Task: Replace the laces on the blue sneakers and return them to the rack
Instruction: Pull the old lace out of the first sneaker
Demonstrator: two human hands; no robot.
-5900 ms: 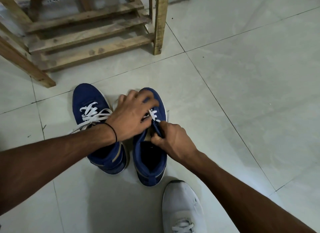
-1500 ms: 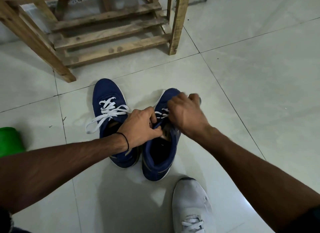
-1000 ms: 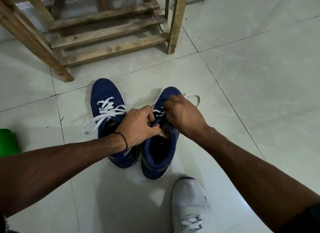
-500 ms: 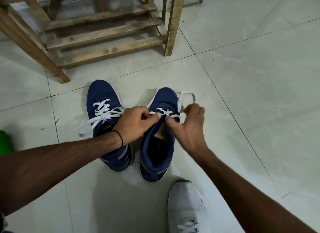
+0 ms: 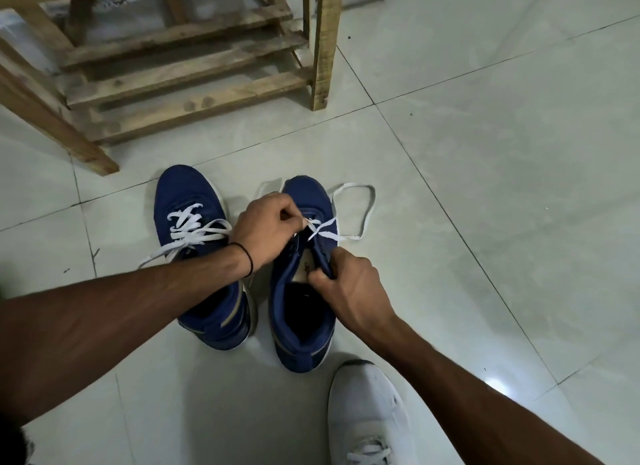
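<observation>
Right hand has dropped the lace and now grips the sneaker's eyelet flap. Left hand has moved up and pinches the lace at the crossing. Slack loop lies at the toe's 2 o'clock, so lacing has barely started; rack at 11 o'clock waits.

Two blue sneakers stand side by side on the tiled floor, toes toward a wooden rack. The left sneaker carries a threaded white lace with loose ends. Over the right sneaker, the left hand pinches the loose lace by the lower eyelets, while the right hand grips the upper's edge. Part of that lace loops on the floor beside the toe. A white shoe sits nearest the camera.
</observation>
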